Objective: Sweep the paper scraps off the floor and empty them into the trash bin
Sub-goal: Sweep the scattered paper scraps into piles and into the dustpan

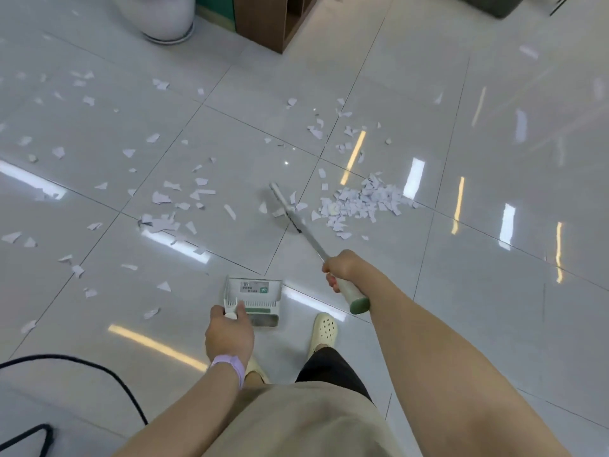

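The right hand (337, 268) grips the broom (298, 222). The left hand (229, 331) holds the dustpan (253, 290) handle. The paper scraps (362, 201) look light and may blow away.

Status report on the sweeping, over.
Right hand grips broom; left hand holds dustpan. Scraps partly piled, many scattered. Nothing blocking.

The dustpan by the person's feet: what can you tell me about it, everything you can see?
The dustpan is a small, boxy pan of whitish-grey plastic with a printed label on its inside face and a row of comb-like teeth above a green strip. It stands upright on the tiled floor, just ahead of the cream shoe. The left hand grips the top of its white handle. No scraps show inside it; the nearest lie apart from it on the tiles.
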Action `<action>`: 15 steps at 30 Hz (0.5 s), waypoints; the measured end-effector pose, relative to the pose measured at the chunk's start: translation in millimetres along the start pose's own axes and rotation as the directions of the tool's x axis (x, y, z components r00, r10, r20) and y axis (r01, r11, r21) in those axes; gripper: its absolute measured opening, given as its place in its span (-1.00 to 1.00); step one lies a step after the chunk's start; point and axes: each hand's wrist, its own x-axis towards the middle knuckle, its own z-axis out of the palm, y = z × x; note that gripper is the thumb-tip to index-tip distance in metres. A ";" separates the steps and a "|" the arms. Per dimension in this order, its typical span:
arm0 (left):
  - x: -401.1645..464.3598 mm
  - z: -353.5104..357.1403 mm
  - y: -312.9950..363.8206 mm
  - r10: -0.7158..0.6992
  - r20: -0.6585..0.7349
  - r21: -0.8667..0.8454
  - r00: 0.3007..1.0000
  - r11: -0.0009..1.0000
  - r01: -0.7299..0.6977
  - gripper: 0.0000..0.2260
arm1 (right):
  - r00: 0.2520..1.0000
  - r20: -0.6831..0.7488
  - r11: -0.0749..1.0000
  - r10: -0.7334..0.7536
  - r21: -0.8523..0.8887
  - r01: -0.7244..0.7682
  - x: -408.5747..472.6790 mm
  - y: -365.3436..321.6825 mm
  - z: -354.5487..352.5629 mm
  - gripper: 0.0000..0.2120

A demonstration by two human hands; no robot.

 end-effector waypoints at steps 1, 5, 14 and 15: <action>-1.7 5.3 8.5 0.014 0.011 -0.009 1.000 1.000 -0.014 -0.70 | 0.999 -0.045 1.000 0.012 0.010 -0.012 0.8 7.1 -18.1 -0.90; 4.4 27.9 50.7 0.117 0.036 0.049 0.992 0.992 -0.119 -0.73 | 0.974 -0.216 0.998 0.069 0.027 -0.064 18.5 35.2 -91.4 -0.77; 5.3 107.9 131.0 0.164 -0.034 0.053 0.986 0.985 -0.162 -0.69 | 0.888 -0.409 0.961 0.210 0.253 -0.111 82.2 56.2 -251.8 -0.94; 7.1 119.3 139.9 0.161 -0.029 0.074 0.986 0.985 -0.159 -0.69 | 0.886 -0.402 0.947 0.231 0.302 -0.110 88.2 53.3 -264.3 -0.96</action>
